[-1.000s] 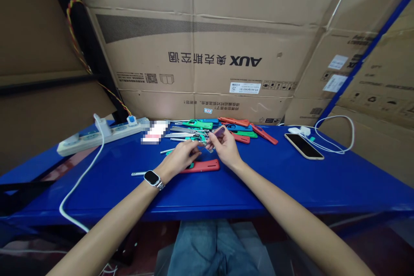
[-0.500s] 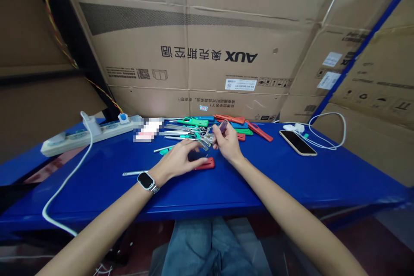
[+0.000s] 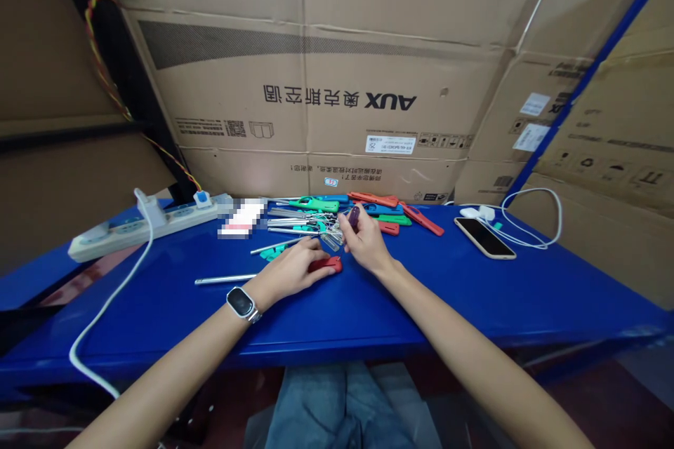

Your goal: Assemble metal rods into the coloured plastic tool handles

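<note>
Head cam, my only feed: red casing [image 3: 331, 263] lay on the tabletop [image 3: 447, 309], under my left hand [image 3: 295, 263], w/ a metal tube [image 3: 226, 280] poking out left past the palm. Prob light: hard plastic + thin metal, so stiff, maybe a bit slick. Didn't look crushable, but I'd guess the tube could work loose if levered. Best hold seemed the thick red body, thumb on near side, fingers over far side, not the tube.

Left hand: half-curled, looked closed round the casing; underside hidden, couldn't tell how tight. Right hand [image 3: 366, 242]: mostly shut fist round a purple handle [image 3: 354, 215], its top showing above the thumb; tip n/v. Handle prob light + rigid too. Just past the hands: metal rods [image 3: 284, 223] w/ loose small bits, likely fiddly, easy to scatter; green lighter [image 3: 316, 205] behind.

Vs 1 s ago: left fingertips were up near the right hand's, most of the red body showing; now left was down on it, only the end out. Vs 0.5 s ago: left fingers had been more spread, since folded in; casing + tube maybe slid slightly left. Right kept its handle.
</note>
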Tool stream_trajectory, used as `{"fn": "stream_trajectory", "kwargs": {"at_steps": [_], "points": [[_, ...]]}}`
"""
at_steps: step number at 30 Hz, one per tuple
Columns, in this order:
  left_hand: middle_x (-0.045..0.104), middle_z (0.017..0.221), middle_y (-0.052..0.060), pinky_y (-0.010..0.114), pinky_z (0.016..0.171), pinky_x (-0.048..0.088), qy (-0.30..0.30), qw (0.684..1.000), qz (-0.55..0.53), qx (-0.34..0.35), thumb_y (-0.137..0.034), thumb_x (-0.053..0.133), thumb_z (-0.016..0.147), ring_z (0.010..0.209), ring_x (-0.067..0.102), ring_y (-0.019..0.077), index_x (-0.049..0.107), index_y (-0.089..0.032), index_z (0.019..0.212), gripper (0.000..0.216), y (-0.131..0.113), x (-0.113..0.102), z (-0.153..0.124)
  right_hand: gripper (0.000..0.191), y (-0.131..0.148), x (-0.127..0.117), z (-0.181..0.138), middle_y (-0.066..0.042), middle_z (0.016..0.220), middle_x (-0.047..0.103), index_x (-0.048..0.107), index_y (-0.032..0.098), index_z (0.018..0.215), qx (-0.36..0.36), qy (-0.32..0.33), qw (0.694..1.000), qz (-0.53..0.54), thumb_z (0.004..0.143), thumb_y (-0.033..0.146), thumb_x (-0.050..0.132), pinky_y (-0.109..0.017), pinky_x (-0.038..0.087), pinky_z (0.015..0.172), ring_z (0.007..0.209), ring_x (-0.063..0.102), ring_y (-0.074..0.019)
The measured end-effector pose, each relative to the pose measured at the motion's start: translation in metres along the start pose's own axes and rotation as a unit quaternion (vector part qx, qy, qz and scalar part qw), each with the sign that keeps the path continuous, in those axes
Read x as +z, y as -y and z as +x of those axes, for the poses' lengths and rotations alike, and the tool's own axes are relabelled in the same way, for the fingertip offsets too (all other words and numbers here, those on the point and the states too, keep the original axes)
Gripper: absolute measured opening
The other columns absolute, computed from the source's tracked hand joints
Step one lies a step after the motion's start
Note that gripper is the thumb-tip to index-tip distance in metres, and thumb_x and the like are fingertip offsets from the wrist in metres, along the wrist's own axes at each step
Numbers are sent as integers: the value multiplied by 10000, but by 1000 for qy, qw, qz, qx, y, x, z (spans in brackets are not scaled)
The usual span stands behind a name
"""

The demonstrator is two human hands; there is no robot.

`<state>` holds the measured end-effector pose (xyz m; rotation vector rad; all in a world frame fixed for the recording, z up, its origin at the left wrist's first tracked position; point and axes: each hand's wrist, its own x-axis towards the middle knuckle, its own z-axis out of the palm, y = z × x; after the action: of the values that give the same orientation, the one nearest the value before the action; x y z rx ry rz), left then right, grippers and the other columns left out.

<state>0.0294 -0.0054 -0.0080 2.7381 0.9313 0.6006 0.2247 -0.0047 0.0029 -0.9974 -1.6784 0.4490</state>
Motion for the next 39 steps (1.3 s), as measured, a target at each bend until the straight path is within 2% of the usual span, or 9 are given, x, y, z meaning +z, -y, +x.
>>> {"fn": "stream_trajectory", "kwargs": {"at_steps": [11, 21, 29, 34, 36, 39], "points": [[634, 972, 83, 349, 852, 481, -5, 1000, 4, 7, -516, 496, 973, 935, 606, 238, 738, -205, 1067, 404, -1, 0, 0, 283, 0, 6, 0, 55, 548, 481, 404, 242, 812, -5, 31, 999, -21, 965, 470, 471, -239, 348, 491, 477, 491, -134], [634, 950, 85, 345, 842, 486, -1, 1000, 14, 3, -523, 482, 977, 921, 607, 235, 746, -206, 1068, 422, -2, 0, 0, 283, 1, 8, 1, 45, 571, 512, 403, 240, 823, -3, 45, 999, -28, 962, 476, 470, -240, 371, 515, 517, 521, -144], [639, 931, 90, 354, 852, 489, -11, 1000, -2, 5, -529, 505, 964, 921, 609, 243, 754, -212, 1056, 414, -1, 1, 1, 333, 1, 6, 2, 35, 579, 545, 444, 231, 776, 3, 90, 996, 0, 957, 510, 466, -246, 384, 512, 514, 522, -140], [653, 938, 85, 356, 855, 485, -15, 1000, 4, 7, -509, 535, 954, 934, 616, 247, 753, -216, 1035, 374, -1, 0, -1, 347, 3, 5, 1, 36, 566, 541, 458, 221, 749, -7, 96, 995, -8, 951, 502, 486, -243, 386, 519, 519, 519, -133], [664, 948, 77, 354, 835, 487, -35, 999, -1, 12, -492, 565, 939, 925, 622, 244, 742, -217, 1015, 337, -1, -5, 1, 348, 2, 6, 0, 32, 572, 545, 473, 216, 748, -11, 93, 996, -9, 953, 497, 486, -243, 393, 524, 524, 523, -133], [677, 954, 64, 337, 788, 489, -141, 989, -52, 6, -424, 557, 947, 882, 628, 215, 705, -201, 981, 270, -4, -19, 13, 343, 0, 7, 1, 20, 603, 575, 497, 207, 757, -10, 93, 996, 4, 960, 483, 478, -244, 404, 526, 524, 538, -133]]}}
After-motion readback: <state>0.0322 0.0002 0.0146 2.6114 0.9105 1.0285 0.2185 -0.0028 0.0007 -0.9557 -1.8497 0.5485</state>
